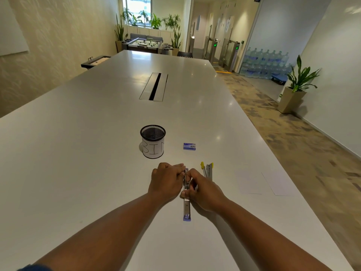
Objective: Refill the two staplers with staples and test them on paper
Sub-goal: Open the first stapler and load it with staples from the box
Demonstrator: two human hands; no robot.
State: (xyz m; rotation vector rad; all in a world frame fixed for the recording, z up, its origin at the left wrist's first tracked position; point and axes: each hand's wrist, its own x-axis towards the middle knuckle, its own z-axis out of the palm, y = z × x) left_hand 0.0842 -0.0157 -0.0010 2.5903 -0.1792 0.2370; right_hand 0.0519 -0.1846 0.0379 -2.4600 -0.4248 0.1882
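Blue-tipped stapler (187, 209) opened flat on table (97, 153), pinched between both hands.
L hand (166, 182) & R hand (203, 192) curled on its upper part; yellow-tipped stapler (207, 170) just R of grip, staple box (189, 146) beyond, paper sheets (263, 182) farther R.

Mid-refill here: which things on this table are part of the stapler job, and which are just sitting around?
Job: blue stapler opened out, held by left hand and right hand; yellow stapler; staple box; paper sheets.

Lying about: mesh cup marked BIN; cable slot in the table.
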